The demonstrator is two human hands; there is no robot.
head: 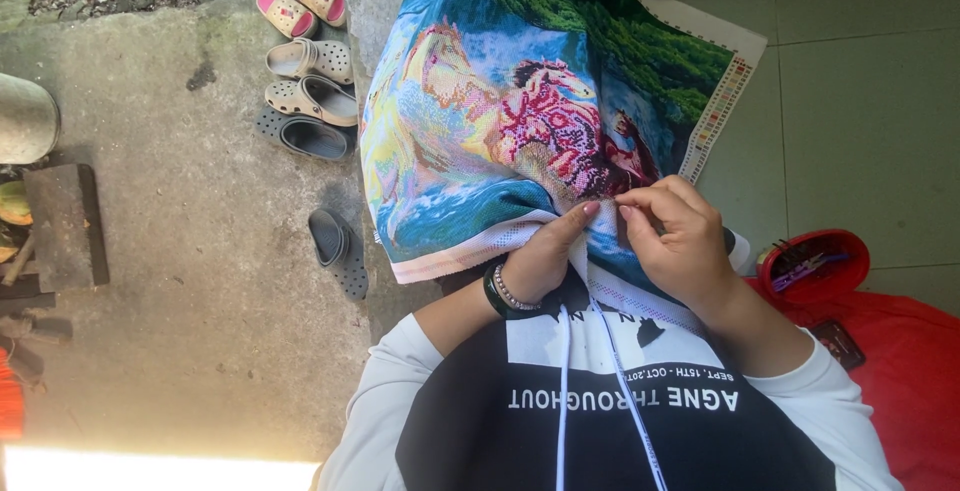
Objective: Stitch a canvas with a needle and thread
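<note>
Cross-stitch canvas [500, 101]: woven fabric, densely stitched horse scene in pink, yellow, blue and green, with a plain white border and a colour-key strip along the upper right edge. It fills the upper centre of the frame, draped and creased, its long axis running from lower left up to upper right.

Left hand [545, 256], centre frame, fingers pinched on the white hem; a beaded bracelet and a dark band [500, 296] sit on the wrist. Right hand [680, 236], just right of it, fingers closed narrow on the canvas at the dark stitched patch; no needle is discernible.

Red round container [812, 259] at right edge holds small items. Rubber clogs and sandals [310, 61] sit on rough concrete, upper left.
</note>
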